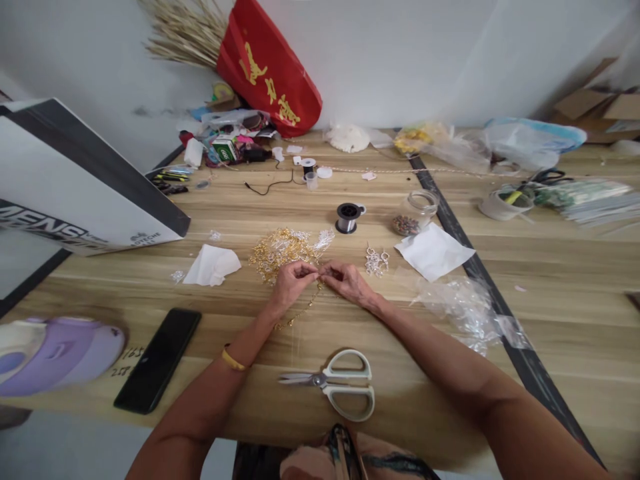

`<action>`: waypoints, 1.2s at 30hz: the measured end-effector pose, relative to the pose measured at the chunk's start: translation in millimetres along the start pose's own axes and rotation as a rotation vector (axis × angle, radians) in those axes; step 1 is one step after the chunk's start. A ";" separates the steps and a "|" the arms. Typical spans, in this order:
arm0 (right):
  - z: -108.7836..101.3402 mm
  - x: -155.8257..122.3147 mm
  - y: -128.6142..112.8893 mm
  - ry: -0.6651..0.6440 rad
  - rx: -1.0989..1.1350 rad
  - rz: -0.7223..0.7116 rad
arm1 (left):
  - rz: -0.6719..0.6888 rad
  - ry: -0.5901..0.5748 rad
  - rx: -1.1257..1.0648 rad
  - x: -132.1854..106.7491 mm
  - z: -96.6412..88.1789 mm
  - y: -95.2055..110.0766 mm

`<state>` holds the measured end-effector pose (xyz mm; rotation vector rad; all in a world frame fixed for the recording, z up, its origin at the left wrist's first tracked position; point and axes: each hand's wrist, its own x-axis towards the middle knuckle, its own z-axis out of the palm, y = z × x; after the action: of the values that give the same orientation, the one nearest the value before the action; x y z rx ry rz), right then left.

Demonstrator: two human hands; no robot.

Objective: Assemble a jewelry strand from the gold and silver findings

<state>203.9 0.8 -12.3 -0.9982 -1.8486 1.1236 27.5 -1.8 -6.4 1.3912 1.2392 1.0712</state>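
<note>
Gold chain (311, 303) trails across the tabletop (265, 407), its far end between two pinching hands.
Scissors (318, 380) lie nearest, blades pointing left; beyond, left hand (291, 283) and right hand (349, 283) meet, thumb and finger of each pinching the chain; just past them spreads a gold-and-silver bead pile (280, 250), then a wire spool (347, 219) stands upright.
</note>
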 end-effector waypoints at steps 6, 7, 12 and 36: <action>-1.3 0.9 2.6 -0.003 0.051 0.007 | 0.056 -0.039 0.055 0.3 -1.5 -1.6; -1.3 1.2 3.2 -0.005 0.068 0.011 | 0.075 -0.042 0.091 0.3 -2.0 -1.9; -1.0 2.6 6.4 -0.031 0.138 0.025 | 0.196 -0.033 0.311 -0.7 -3.1 -2.4; 0.3 1.6 12.9 0.012 0.373 0.108 | 0.089 -0.049 0.026 -0.5 -2.8 -1.8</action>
<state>206.0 6.1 -23.9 -0.8900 -1.5133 1.4592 24.4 -2.0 -7.7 1.4956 1.1688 1.0786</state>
